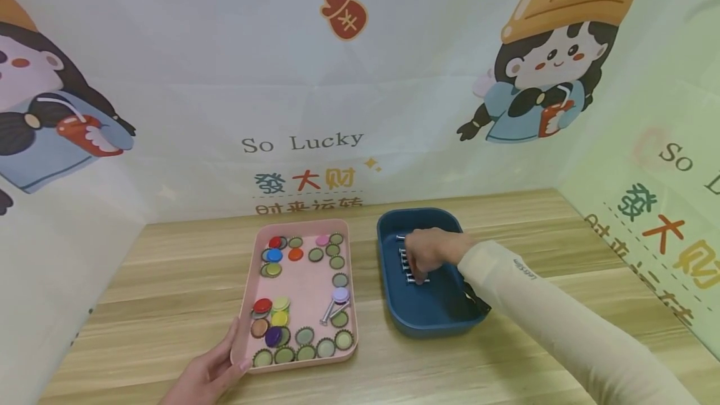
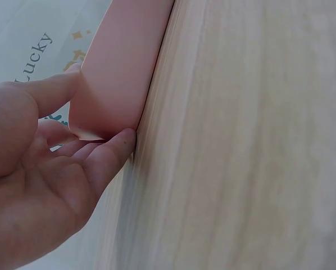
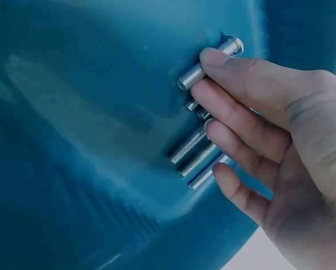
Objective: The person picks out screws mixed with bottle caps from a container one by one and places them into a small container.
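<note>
My left hand (image 1: pixel 207 370) holds the near left corner of a pink tray (image 1: pixel 298 286), thumb at its rim and fingers against the wall and lower edge. In the tray lie several bottle caps (image 1: pixel 284 355), some with coloured discs (image 1: pixel 280 318) over them, and two bolts (image 1: pixel 327 312) beside a lilac disc (image 1: pixel 340 294). Over a dark blue bin (image 1: pixel 433 314) reaches my right hand (image 1: pixel 432 250). Its thumb and index finger pinch a silver threaded bolt (image 3: pixel 187 77). Several more bolts (image 3: pixel 187 147) lie in a row by the other fingertips, partly hidden by them.
Both containers stand side by side on a wood-grain table (image 1: pixel 169 274), a narrow strip of tabletop between them. A printed cloth backdrop (image 1: pixel 202 92) rises behind and at both sides. A black object (image 1: pixel 475 300) shows at the bin's right rim, beneath the sleeve (image 1: pixel 540 305).
</note>
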Tool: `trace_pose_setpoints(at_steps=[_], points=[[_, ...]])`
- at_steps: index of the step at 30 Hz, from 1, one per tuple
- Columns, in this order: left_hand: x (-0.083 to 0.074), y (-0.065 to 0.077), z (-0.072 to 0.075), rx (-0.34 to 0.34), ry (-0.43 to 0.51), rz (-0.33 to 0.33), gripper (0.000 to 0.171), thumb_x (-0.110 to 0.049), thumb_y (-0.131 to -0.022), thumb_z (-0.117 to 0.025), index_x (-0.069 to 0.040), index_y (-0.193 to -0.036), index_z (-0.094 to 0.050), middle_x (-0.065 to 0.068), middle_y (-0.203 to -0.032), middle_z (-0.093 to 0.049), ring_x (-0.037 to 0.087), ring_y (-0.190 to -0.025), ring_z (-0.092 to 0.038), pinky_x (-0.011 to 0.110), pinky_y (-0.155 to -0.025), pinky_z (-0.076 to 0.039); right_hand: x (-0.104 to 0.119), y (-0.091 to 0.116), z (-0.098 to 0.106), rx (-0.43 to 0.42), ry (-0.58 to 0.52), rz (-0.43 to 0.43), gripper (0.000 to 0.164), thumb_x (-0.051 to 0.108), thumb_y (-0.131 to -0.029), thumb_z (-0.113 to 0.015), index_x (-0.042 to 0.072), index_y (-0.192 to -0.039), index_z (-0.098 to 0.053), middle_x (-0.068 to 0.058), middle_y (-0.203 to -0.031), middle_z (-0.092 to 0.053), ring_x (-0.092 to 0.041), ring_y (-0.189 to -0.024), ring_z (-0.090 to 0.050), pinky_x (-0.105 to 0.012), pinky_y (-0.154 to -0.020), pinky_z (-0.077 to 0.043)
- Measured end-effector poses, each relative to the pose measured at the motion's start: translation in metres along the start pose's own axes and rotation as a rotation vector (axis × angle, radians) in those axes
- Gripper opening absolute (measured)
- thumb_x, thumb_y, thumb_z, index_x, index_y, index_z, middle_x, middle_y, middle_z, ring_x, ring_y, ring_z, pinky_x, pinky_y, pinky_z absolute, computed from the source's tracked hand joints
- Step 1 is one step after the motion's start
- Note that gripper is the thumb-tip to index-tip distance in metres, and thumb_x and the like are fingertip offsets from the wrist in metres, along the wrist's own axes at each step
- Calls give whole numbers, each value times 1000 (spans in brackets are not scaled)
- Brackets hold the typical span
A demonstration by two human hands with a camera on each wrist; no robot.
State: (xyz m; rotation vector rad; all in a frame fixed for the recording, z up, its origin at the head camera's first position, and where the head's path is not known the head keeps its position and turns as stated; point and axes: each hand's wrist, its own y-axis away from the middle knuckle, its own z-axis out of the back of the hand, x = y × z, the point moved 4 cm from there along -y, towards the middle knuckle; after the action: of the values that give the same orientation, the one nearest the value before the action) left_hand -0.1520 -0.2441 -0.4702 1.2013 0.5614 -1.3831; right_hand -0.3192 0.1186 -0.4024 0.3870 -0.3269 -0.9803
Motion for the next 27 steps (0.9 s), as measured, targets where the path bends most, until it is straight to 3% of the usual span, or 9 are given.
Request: trace_pose_setpoints(at_steps=[8, 19, 27], points=[[0, 2, 0, 15, 5, -44, 85, -21, -99, -63, 6, -156, -7, 34, -160, -17, 45, -141, -40, 28, -101, -55, 2, 3, 1, -23, 16, 0, 7, 19, -82, -84, 21, -77, -79, 10, -77, -72, -6, -73, -61, -30, -74, -58], [-2, 3, 2, -17, -23, -13, 82, -21, -100, -62, 4, -157, -10, 31, -160, -20, 43, -141, -43, 30, -100, -55, 5, 5, 7, -93, 13, 36, 9, 24, -80, -86, 22, -74, -80, 12, -74, -73, -3, -71, -62, -28, -70, -57], [-4, 3, 1, -38, -61, 15, 81, -23, -99, -63, 2, -157, -13, 28, -160, -24, 41, -140, -46, 31, -101, -55, 7, 8, 7, -165, -34, 128, 23, 16, -88, -73, 21, -66, -70, 11, -65, -64, -4, -57, -52, -19, -55, -43]])
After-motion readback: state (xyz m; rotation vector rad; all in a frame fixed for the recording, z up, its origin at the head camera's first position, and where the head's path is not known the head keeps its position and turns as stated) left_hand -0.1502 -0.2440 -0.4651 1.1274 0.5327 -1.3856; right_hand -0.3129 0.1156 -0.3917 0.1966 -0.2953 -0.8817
